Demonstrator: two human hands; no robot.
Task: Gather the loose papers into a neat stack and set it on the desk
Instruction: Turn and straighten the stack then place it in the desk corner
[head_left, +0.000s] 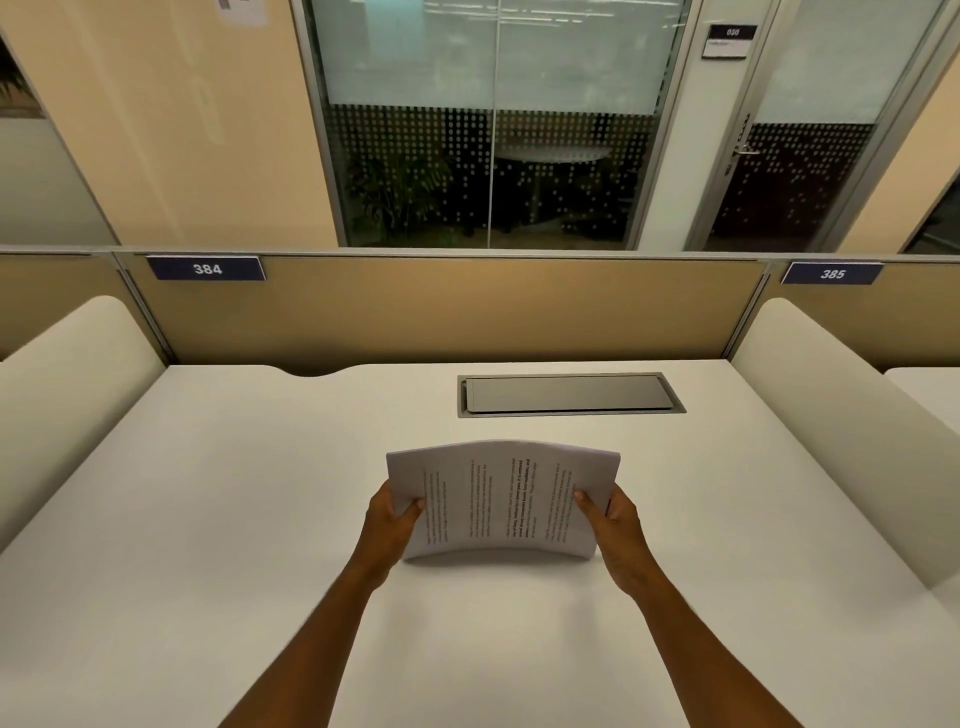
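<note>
Left hand (390, 525) and right hand (618, 527) each pinch a side edge of the papers (501, 501), bowed upward above the desk (208, 519) centre, short of the cable hatch (569, 394); risk: squeezing inward deepens the bow, so sheets may fan or slide when lowered.

white desk (260, 519) with a grey cable hatch (569, 394) set flush in it.

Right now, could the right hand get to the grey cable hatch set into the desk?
Probably not yet: the right hand and left hand both grip the paper stack; the desk before the hatch looks bare.
</note>
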